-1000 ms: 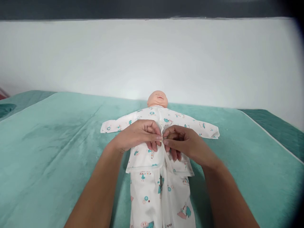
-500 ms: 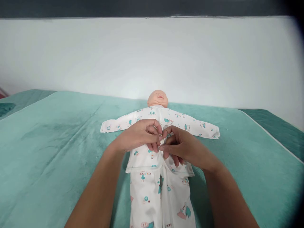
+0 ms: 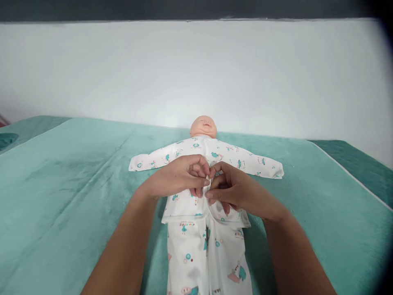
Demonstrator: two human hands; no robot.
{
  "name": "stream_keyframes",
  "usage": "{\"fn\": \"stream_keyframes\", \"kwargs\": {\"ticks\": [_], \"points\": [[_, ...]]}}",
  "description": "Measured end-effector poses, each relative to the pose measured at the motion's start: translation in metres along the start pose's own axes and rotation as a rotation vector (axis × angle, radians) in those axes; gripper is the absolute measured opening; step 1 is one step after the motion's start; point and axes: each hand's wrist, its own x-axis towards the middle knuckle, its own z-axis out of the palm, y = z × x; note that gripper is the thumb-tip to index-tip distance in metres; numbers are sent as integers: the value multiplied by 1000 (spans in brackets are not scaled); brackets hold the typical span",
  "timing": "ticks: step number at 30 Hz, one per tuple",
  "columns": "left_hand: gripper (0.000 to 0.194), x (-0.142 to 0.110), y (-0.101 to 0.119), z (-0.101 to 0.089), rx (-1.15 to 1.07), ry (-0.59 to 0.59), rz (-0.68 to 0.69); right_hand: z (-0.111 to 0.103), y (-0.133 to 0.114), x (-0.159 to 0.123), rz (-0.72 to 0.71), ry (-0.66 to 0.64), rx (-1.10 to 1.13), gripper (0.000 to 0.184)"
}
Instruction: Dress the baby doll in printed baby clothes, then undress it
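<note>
A baby doll [image 3: 203,127] lies on its back, dressed in a white printed shirt [image 3: 187,209] and matching trousers [image 3: 187,246]. Its sleeves spread out to both sides. At the middle of the shirt's front opening, my left hand [image 3: 187,175] pinches the fabric edge with thumb and curled fingers. My right hand [image 3: 230,186] meets it from the other side, its thumb and forefinger also closed at the shirt's front edge. The fingertips of both hands nearly touch. They hide the small fastening between them.
A green plush blanket [image 3: 76,184] covers the surface under the doll. A white wall [image 3: 196,69] with a dark band along its top rises right behind the doll's head. Darker green cloth [image 3: 350,164] shows at the far right.
My right thumb has slid down and left from the fastening, and its grip has opened a little from a tight pinch. My left hand has hardly moved. The doll lies still.
</note>
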Motion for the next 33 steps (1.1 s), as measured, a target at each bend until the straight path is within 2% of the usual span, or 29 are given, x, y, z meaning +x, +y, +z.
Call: {"fn": "stream_keyframes", "kwargs": {"ticks": [9, 18, 21, 23, 27, 29, 31, 33], "points": [[19, 1, -6, -5, -93, -56, 94, -1, 2, 2, -56, -5, 67, 34], [16, -1, -7, -7, -70, -81, 58, -2, 4, 2, -108, 9, 125, 15], [15, -2, -6, -7, -53, -90, 41, -4, 6, 3, -166, 72, 198, 15], [14, -1, -7, -7, -79, 2, 104, -6, 9, 5, -234, 171, 261, 15], [11, 6, -12, -5, -140, 422, 346, -11, 15, 11, -400, 473, 349, 10], [11, 10, -14, -3, -87, 594, 408, -11, 18, 15, -476, 627, 322, 5], [16, 14, -16, -1, 25, 673, 416, -9, 22, 20, -533, 722, 245, 9], [23, 17, -18, 1, 155, 667, 398, -5, 24, 24, -554, 749, 126, 19]]}}
